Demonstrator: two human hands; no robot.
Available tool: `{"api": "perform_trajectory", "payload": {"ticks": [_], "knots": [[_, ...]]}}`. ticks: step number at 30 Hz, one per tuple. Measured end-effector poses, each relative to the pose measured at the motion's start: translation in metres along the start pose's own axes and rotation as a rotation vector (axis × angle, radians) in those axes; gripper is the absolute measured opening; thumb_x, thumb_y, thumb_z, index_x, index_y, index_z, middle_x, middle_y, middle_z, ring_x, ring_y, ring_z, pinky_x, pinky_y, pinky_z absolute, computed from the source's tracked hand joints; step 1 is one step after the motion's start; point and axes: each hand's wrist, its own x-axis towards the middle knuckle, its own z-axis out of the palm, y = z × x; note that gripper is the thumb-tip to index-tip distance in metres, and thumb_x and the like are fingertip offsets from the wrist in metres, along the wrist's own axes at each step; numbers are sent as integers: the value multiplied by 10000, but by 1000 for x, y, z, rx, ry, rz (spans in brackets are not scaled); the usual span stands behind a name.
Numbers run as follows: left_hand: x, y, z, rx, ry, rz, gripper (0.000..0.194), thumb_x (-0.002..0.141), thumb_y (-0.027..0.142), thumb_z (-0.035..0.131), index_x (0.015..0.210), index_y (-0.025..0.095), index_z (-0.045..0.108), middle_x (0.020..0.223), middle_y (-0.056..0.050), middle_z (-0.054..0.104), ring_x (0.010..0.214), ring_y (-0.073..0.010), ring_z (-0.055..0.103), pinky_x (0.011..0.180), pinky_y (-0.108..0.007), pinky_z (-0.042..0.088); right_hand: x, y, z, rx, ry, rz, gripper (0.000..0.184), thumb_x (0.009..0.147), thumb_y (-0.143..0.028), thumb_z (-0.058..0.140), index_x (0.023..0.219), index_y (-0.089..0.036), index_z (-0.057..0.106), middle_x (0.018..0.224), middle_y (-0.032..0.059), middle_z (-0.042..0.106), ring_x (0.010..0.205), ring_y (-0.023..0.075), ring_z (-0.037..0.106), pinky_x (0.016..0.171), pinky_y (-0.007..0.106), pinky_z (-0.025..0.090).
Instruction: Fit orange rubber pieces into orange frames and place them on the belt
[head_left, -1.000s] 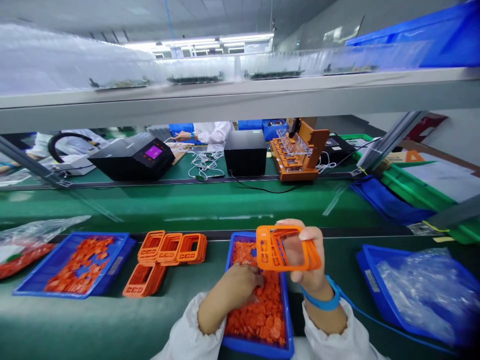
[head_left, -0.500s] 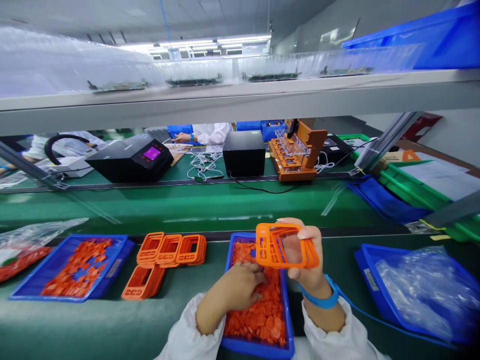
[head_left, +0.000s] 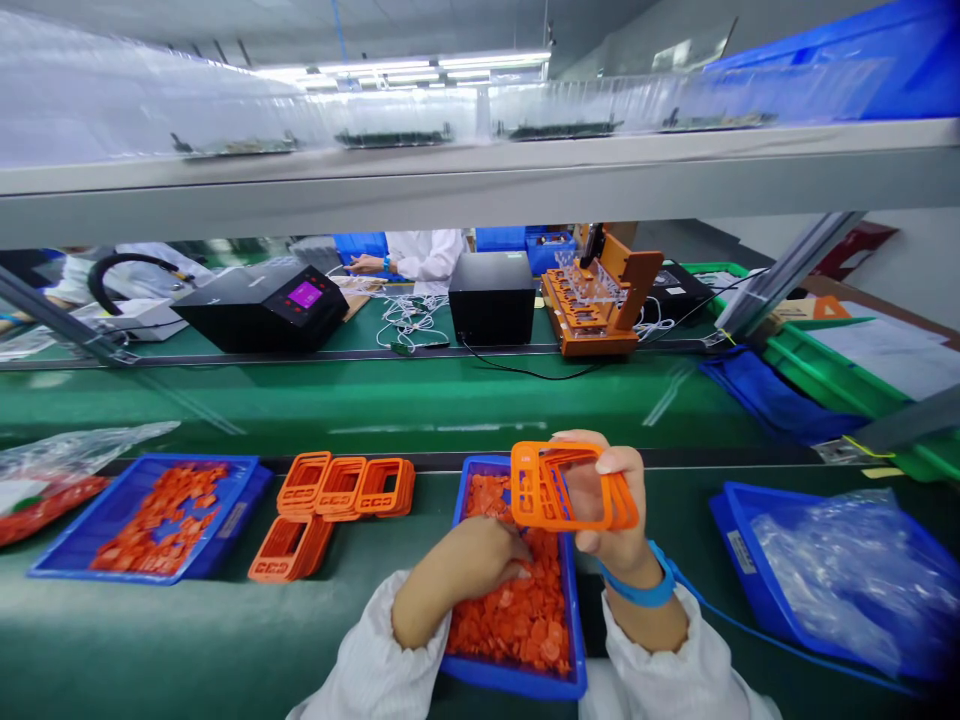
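Above the blue tray [head_left: 457, 520] of small orange pieces [head_left: 517, 620], the right hand [head_left: 611, 520] pinches a light, seemingly bendy orange frame [head_left: 559, 490] by its rim, while the left hand [head_left: 480, 560], fingers curled, rummages among the pieces.
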Motion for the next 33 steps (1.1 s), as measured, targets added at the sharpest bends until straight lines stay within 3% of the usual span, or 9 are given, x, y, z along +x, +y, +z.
{"api": "perform_trajectory", "payload": {"ticks": [6,9,13,15,18,21,27,33], "knots": [[-6,10,-12,-72,36,48,170,1003,338,695,985,254,841,986,-27,820,910,-221,743,786,-288,519,-3,3,-1,19,-3,35,623,833,-569,920,1228,-366,484,1418,110,579,1275,345,661,1033,591,606],[-7,11,-17,-127,102,104,178,978,252,666,1010,232,840,1008,-42,822,908,-223,749,802,-289,534,-2,2,0,9,-8,29,620,830,-586,916,1215,-358,487,1401,118,591,1266,355,675,1003,592,626],[-10,11,-28,-313,273,235,368,858,53,629,1122,204,835,1147,-60,820,1044,-226,754,966,-297,550,0,1,1,41,-41,19,585,858,-526,916,1260,-375,519,1415,107,597,1288,347,669,1019,568,621],[-15,12,-35,-406,379,240,350,865,49,648,1114,201,841,1131,-66,818,1012,-213,753,941,-292,558,0,2,0,59,-57,16,589,856,-495,928,1282,-380,537,1431,102,594,1300,338,660,1048,557,604],[-24,13,-44,-554,486,207,154,916,245,788,1045,194,855,1014,-92,805,863,-199,729,790,-284,563,-1,4,0,56,-71,16,607,842,-468,945,1292,-379,547,1445,103,590,1310,335,651,1061,554,594],[-30,12,-49,-695,613,192,264,975,413,769,1033,171,858,996,-136,784,929,-233,729,845,-329,577,-1,6,2,20,-88,30,590,848,-483,935,1282,-365,553,1425,114,601,1291,338,661,1060,561,594],[-26,8,-46,-914,806,49,335,940,476,807,1023,152,822,1042,-139,761,916,-222,722,842,-326,583,3,5,8,-58,-122,40,536,864,-524,912,1247,-341,584,1384,112,647,1284,338,683,1038,550,619],[-22,12,-40,-1129,897,-144,353,886,466,850,963,147,720,892,-76,755,791,-183,692,730,-274,549,6,5,12,-125,-226,1,521,869,-488,921,1273,-335,630,1365,112,665,1311,335,667,1068,536,584]]}}
